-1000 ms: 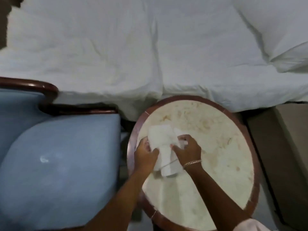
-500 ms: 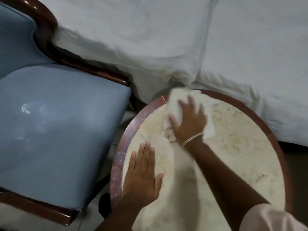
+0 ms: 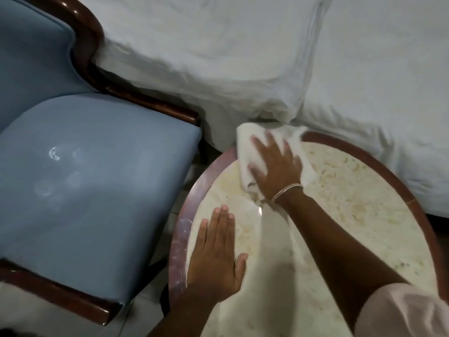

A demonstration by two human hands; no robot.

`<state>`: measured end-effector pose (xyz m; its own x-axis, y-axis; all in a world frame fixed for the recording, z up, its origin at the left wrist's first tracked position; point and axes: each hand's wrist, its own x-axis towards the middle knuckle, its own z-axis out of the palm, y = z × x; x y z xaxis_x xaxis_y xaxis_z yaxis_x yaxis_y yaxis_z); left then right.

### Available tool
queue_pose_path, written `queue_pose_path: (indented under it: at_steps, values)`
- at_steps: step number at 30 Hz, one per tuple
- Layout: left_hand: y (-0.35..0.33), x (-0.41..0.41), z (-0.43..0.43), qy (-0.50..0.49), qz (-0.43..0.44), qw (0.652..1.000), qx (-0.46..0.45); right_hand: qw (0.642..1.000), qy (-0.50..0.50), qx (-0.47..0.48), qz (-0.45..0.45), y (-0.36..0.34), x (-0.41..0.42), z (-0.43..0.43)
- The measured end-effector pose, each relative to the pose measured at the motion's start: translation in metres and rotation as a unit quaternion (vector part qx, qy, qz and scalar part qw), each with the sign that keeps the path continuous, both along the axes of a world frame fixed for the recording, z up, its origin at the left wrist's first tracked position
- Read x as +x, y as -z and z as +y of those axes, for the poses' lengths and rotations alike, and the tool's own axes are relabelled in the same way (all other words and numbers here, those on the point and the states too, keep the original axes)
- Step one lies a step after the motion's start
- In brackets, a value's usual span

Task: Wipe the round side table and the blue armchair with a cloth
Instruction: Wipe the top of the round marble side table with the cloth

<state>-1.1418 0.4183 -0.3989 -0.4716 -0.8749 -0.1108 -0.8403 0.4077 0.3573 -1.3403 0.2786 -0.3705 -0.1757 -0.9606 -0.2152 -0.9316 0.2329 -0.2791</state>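
Note:
The round side table point(image 3: 359, 215) has a cream marbled top and a reddish-brown wooden rim. A white cloth point(image 3: 245, 152) lies at its far left edge, partly over the rim. My right hand point(image 3: 277, 166) presses flat on the cloth, fingers spread, a metal bracelet on the wrist. My left hand point(image 3: 216, 259) rests flat on the table's near left part, fingers together, holding nothing. The blue armchair point(image 3: 80, 181) stands to the left, with a dark wooden frame and pale smudges on its seat.
A bed with white sheets point(image 3: 243, 57) runs along the far side, its bedding hanging right against the table's far edge and the armchair's frame. A narrow strip of pale floor point(image 3: 155, 276) separates armchair and table.
Both hands held the cloth at the table's centre a second ago. My left hand let go and lies flat; my right hand has pushed the cloth to the far left rim.

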Motion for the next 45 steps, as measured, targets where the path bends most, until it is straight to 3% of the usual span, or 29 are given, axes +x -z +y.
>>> queue_pose_path:
  at_steps: [1, 2, 4, 5, 6, 8, 9, 10, 12, 13, 15, 17, 20, 22, 24, 26, 28, 30, 31, 33, 34, 35, 36, 37, 39, 41, 42, 43, 45]
  values:
    - [0.001, 0.0, 0.0, -0.002, 0.003, 1.0, -0.006, 0.999, 0.033, 0.0, 0.014, -0.002, 0.007, -0.002]
    - [0.001, 0.0, 0.0, 0.0, 0.006, 1.0, -0.005, 1.0, -0.021, -0.007, 0.015, -0.001, 0.017, -0.001]
    - [0.001, 0.001, 0.001, 0.002, 0.014, 1.0, -0.004, 0.967, -0.254, -0.03, 0.008, 0.003, 0.022, 0.007]
    - [0.001, 0.0, 0.001, 0.001, 0.015, 1.0, -0.004, 0.955, -0.293, -0.038, 0.027, 0.002, 0.019, 0.008]
    - [0.001, 0.0, 0.001, 0.001, 0.016, 1.0, -0.001, 0.974, -0.224, -0.035, 0.027, 0.002, 0.015, 0.005]
    - [0.001, -0.001, 0.0, 0.0, 0.02, 1.0, 0.001, 0.998, 0.046, -0.032, 0.005, 0.002, 0.021, 0.004]
    - [0.001, -0.001, 0.0, 0.0, 0.019, 1.0, 0.003, 0.997, 0.071, -0.033, 0.016, -0.001, 0.033, 0.006]
    - [0.0, 0.0, -0.001, 0.002, 0.015, 1.0, 0.008, 0.999, -0.008, -0.038, 0.028, 0.0, 0.046, 0.011]
    - [-0.002, 0.0, -0.002, 0.004, 0.004, 1.0, 0.009, 0.967, -0.246, -0.053, 0.027, 0.007, 0.052, 0.017]
    - [-0.003, 0.0, -0.001, 0.003, 0.003, 1.0, 0.01, 0.96, -0.272, -0.057, 0.03, 0.006, 0.044, 0.013]
    - [-0.003, -0.001, -0.001, 0.003, 0.016, 1.0, 0.014, 0.992, -0.105, -0.06, 0.027, 0.006, 0.02, 0.008]
    - [-0.003, -0.001, 0.0, 0.008, 0.027, 1.0, -0.005, 0.992, 0.103, -0.067, 0.04, 0.006, -0.01, 0.023]
    - [0.004, 0.001, 0.001, 0.008, 0.018, 1.0, -0.021, 0.976, 0.205, -0.053, 0.059, 0.005, -0.075, 0.06]
    - [0.008, 0.0, 0.002, 0.011, 0.026, 0.999, -0.027, 0.939, 0.34, -0.031, 0.045, -0.002, -0.119, 0.089]
    - [0.011, 0.0, 0.001, 0.022, 0.033, 0.998, -0.044, 0.873, 0.488, -0.018, 0.024, -0.009, -0.146, 0.133]
    - [0.011, 0.003, 0.0, 0.027, 0.017, 0.998, -0.051, 0.831, 0.555, -0.019, 0.026, -0.012, -0.141, 0.189]
    - [0.007, 0.004, 0.0, 0.031, -0.007, 0.999, -0.039, 0.82, 0.569, -0.028, 0.044, -0.008, -0.11, 0.24]
    - [0.002, 0.003, -0.001, 0.034, -0.024, 0.999, -0.02, 0.835, 0.544, -0.006, 0.083, -0.001, -0.062, 0.271]
    - [0.0, 0.003, -0.002, 0.036, -0.034, 0.999, -0.013, 0.864, 0.494, -0.004, 0.096, 0.002, -0.034, 0.281]
    - [0.002, 0.004, -0.003, 0.038, -0.045, 0.998, -0.013, 0.962, 0.261, -0.023, 0.075, 0.009, 0.018, 0.298]
    - [0.003, 0.004, -0.004, 0.037, -0.05, 0.998, -0.016, 0.991, 0.111, -0.04, 0.064, 0.013, 0.032, 0.309]
    - [0.004, 0.004, -0.003, 0.035, -0.055, 0.998, -0.021, 0.997, 0.0, -0.058, 0.057, 0.014, 0.035, 0.319]
    - [0.005, 0.005, -0.003, 0.035, -0.058, 0.997, -0.026, 0.995, -0.046, -0.066, 0.058, 0.013, 0.032, 0.329]
    - [0.006, 0.005, -0.003, 0.035, -0.059, 0.997, -0.031, 0.995, -0.016, -0.066, 0.068, 0.011, 0.027, 0.339]
    - [0.007, 0.005, -0.004, 0.035, -0.061, 0.997, -0.039, 0.967, 0.23, -0.044, 0.098, 0.007, 0.024, 0.359]
    - [0.006, 0.004, -0.005, 0.033, -0.058, 0.997, -0.033, 0.87, 0.481, -0.021, 0.106, 0.002, 0.043, 0.373]
    - [0.004, 0.004, -0.005, 0.031, -0.053, 0.998, -0.026, 0.837, 0.537, -0.008, 0.107, 0.0, 0.061, 0.375]
    - [0.002, 0.004, -0.004, 0.031, -0.048, 0.998, -0.019, 0.832, 0.544, 0.007, 0.106, -0.002, 0.084, 0.374]
    - [-0.003, 0.006, -0.004, 0.038, -0.041, 0.998, 0.004, 0.87, 0.487, 0.029, 0.065, -0.006, 0.136, 0.36]
